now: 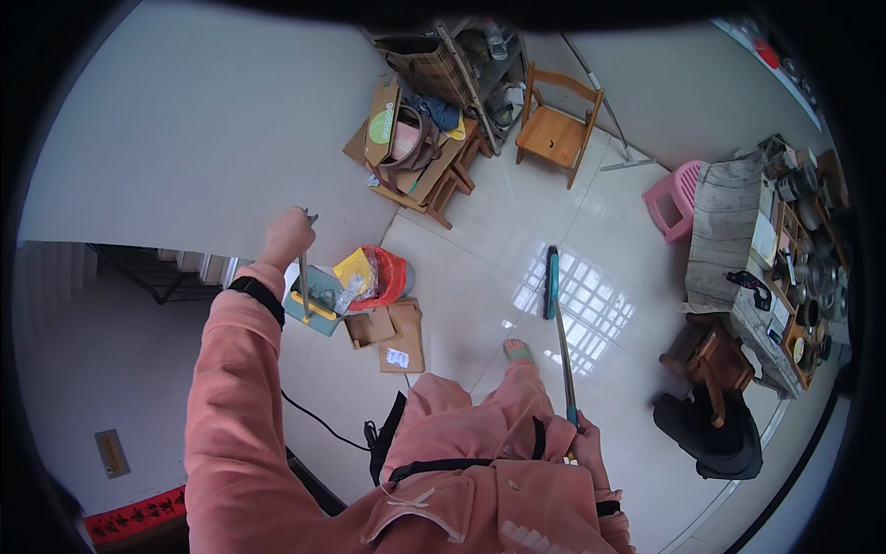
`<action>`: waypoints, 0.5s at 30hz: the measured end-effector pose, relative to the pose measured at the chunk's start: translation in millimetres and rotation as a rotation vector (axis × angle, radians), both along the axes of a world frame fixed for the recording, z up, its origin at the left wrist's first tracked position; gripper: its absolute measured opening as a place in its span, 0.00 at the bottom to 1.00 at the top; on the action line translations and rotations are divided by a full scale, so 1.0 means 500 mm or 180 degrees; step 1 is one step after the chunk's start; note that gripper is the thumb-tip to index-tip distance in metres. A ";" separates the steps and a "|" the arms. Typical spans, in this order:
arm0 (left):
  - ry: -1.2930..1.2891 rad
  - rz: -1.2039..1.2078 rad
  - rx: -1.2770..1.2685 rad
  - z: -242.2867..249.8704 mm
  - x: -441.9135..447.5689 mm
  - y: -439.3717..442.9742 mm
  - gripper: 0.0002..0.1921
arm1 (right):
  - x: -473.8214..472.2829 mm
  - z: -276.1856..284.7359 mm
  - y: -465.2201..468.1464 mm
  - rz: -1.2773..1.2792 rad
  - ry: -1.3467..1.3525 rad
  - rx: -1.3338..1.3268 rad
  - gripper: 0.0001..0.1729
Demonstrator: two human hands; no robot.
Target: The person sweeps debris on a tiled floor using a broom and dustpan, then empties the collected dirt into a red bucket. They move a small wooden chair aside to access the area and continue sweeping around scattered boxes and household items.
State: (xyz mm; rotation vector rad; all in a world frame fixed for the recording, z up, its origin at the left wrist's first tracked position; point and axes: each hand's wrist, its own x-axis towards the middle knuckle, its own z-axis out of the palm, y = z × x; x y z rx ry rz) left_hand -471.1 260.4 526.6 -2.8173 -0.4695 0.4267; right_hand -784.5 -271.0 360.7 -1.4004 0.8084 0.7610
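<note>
My left hand (289, 234) is closed around the upper end of the upright handle of a dustpan (315, 320), a blue-green pan with a yellow comb edge. Debris that looks like clear plastic lies in and beside the pan. Down at my right hip, my right hand (588, 443) grips the handle of a broom (552, 280). Its teal head with dark bristles rests on the tiled floor ahead of my foot, and the metal pole runs back towards me.
A red-lined bin (393, 280) and flattened cardboard (405, 332) are beside the dustpan. Further off are a wooden stool (443, 201) piled with boxes, a wooden chair (554, 131), a floor squeegee (628, 165) and a pink stool (671, 201). A cloth-covered table (723, 228) stands right, near a dark-draped chair (713, 360).
</note>
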 end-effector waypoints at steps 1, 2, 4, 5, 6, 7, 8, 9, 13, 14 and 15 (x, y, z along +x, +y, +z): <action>0.0046 0.0046 -0.0119 0.001 -0.009 0.003 0.11 | 0.002 0.000 -0.001 0.0009 0.0019 -0.0026 0.21; -0.0317 0.0155 -0.0178 0.006 -0.010 0.007 0.11 | 0.003 0.001 -0.003 0.0064 0.0078 0.0039 0.22; 0.0111 0.0326 -0.0097 0.023 -0.028 0.022 0.12 | 0.004 0.002 -0.007 0.0131 0.0161 0.0192 0.26; 0.0174 0.0358 0.0036 0.027 -0.039 0.026 0.12 | 0.005 0.002 -0.008 0.0236 0.0230 0.0138 0.26; 0.0274 -0.0324 0.0400 0.034 -0.062 0.032 0.15 | 0.006 0.001 -0.010 0.0243 0.0201 0.0110 0.27; 0.0356 0.0412 0.0168 0.033 -0.068 0.031 0.16 | 0.008 0.000 -0.010 0.0178 0.0034 0.0244 0.28; -0.0005 0.0420 0.0053 0.038 -0.071 0.037 0.16 | 0.010 -0.001 -0.010 0.0178 0.0001 0.0227 0.28; -0.0022 0.0587 -0.0096 0.044 -0.079 0.042 0.15 | 0.012 -0.001 -0.010 0.0267 0.0041 0.0063 0.28; 0.0123 0.0714 0.0044 0.060 -0.093 0.071 0.13 | 0.026 0.005 -0.005 0.0453 0.0045 0.0025 0.29; 0.0149 0.0585 0.0163 0.059 -0.095 0.080 0.13 | 0.030 0.008 -0.004 0.0479 0.0044 -0.0004 0.29; 0.0321 0.0502 0.0291 0.056 -0.096 0.091 0.13 | 0.034 0.010 -0.003 0.0497 0.0047 -0.0036 0.29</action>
